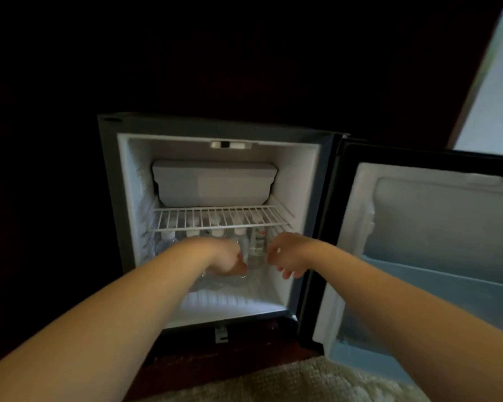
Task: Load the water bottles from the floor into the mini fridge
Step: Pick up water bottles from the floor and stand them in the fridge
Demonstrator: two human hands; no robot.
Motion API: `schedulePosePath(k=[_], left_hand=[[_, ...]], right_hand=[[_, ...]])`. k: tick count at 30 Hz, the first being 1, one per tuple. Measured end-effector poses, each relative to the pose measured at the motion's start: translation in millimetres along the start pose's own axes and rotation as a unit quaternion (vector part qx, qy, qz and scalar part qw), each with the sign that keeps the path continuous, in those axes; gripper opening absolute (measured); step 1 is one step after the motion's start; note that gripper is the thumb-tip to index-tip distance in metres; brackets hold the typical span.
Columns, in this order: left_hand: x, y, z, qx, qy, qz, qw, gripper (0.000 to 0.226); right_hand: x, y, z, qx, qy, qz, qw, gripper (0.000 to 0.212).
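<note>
While the clear plastic water bottle sits low in the bottom compartment, just in front of a back row of upright white-capped clear bottles and a taller labelled bottle, the step in hand looks like placing it: getting it stood or laid among those already loaded. The left hand is over it with fingers curled down and the thumb tucked in front. It appears to be grasping the bottle near its top, though blur and the clear plastic make the exact contact hard to read. The right hand hangs just beside the labelled bottle with its fingers loosely bent and nothing in them; I cannot tell whether it touches that bottle. Both hands are under the white wire shelf, which carries nothing plainly visible, with the white freezer box above. Around them is the black mini fridge with its white lining, and its door is swung wide to the right. The next move probably calls for settling the bottle steadily without knocking the row behind, then letting go and drawing both arms back over the beige shaggy rug to fetch another. No bottles on the floor are in view here.
</note>
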State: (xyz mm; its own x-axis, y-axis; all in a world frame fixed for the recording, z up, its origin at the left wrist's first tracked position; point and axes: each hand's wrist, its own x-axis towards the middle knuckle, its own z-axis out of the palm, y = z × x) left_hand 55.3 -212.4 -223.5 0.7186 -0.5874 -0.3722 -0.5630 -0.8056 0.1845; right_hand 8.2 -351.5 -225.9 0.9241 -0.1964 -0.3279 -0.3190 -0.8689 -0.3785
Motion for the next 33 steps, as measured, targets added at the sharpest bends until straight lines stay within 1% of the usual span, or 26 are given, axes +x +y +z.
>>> schedulePosePath(k=[4, 8, 13, 17, 23, 26, 29, 32, 33], left_hand=[[-30, 27, -13, 0.009, 0.011, 0.045, 0.999, 0.035], [-56, 64, -23, 0.024, 0.03, 0.086, 0.996, 0.038], [-80, 127, -15, 0.058, 0.023, 0.132, 0.989, 0.044], [-94, 182, 3, 0.066, 0.003, 0.171, 0.983, 0.043], [-106, 264, 47, 0.103, -0.027, 0.224, 0.969, 0.046], [-113, 301, 72, 0.088, -0.04, 0.253, 0.963, 0.043], [-112, 326, 107, 0.041, -0.077, 0.269, 0.959, 0.041], [-100, 340, 156, 0.079, -0.131, 0.251, 0.956, 0.046], [-95, 345, 172, 0.077, -0.153, 0.243, 0.955, 0.047]], right_hand=[[-47, 19, -7, -0.001, 0.013, -0.012, 1.0, 0.032], [-91, 48, -25, -0.011, 0.03, -0.011, 0.999, 0.03], [-147, 90, -47, -0.007, 0.065, 0.01, 0.998, 0.03], [-190, 132, -54, -0.017, 0.077, 0.031, 0.996, 0.029], [-256, 202, -43, -0.053, 0.063, 0.091, 0.992, 0.03], [-289, 236, -29, -0.05, 0.058, 0.125, 0.989, 0.03], [-321, 268, -10, -0.043, 0.04, 0.149, 0.987, 0.031], [-345, 300, 19, -0.039, 0.006, 0.173, 0.984, 0.035], [-350, 311, 29, -0.033, -0.003, 0.182, 0.983, 0.035]])
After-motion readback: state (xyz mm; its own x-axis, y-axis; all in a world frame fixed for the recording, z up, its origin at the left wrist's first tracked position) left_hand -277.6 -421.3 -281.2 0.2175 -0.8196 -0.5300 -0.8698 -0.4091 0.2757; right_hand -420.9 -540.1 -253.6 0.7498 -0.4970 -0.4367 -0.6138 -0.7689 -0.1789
